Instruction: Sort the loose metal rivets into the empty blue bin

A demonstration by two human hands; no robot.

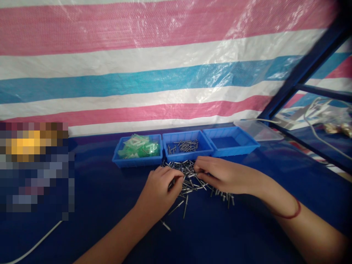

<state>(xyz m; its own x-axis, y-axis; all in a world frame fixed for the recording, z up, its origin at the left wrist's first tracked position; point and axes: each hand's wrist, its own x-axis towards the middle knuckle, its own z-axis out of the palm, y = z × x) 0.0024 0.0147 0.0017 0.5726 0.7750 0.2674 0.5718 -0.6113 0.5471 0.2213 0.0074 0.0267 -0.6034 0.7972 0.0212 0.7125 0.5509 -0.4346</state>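
A loose pile of silver blind rivets (189, 183) lies on the dark blue table in front of the bins. My left hand (163, 183) is at the pile's left side, thumb and forefinger pinched together; whatever is between the tips is too small to make out. Over the right side of the pile, my right hand (220, 174) has its fingers curled, and a rivet shows at its pinched fingertips. Behind the hands, the middle blue bin (188, 156) contains several more rivets. A few rivets lie apart, nearer to me.
To the left, a blue bin (137, 161) holds green and clear plastic packets. The right blue bin (233, 148) shows a bare floor. A clear plastic lid (258, 131) lies behind it. A blue metal frame (305, 71) rises at right. A white cable (38, 240) crosses the left front.
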